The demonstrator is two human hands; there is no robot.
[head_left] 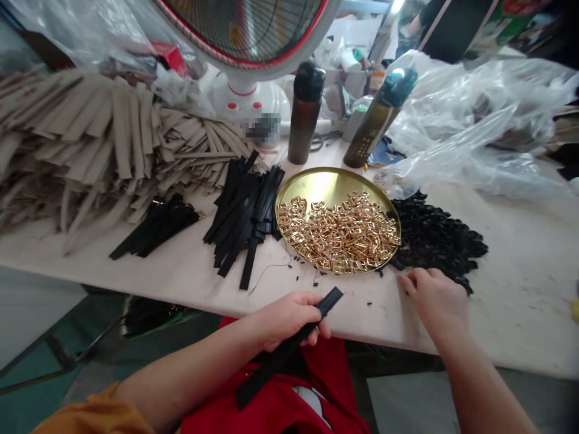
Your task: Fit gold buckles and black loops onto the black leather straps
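My left hand (289, 319) is closed around a long black strap (271, 361) that slants from my lap up over the table's front edge. My right hand (436, 298) rests on the table beside a heap of small black loops (436, 238), its fingers curled at the heap's near edge; what they hold, if anything, is hidden. Between the hands, a little farther back, sits a round gold tray (335, 184) filled with several shiny gold buckles (339, 235).
A pile of black straps (244, 217) lies left of the tray, with a smaller black bundle (156, 226) beyond it. Tan strips (90, 138) cover the far left. Two bottles (305, 114), a fan base (244, 96) and clear plastic bags (474, 120) stand behind.
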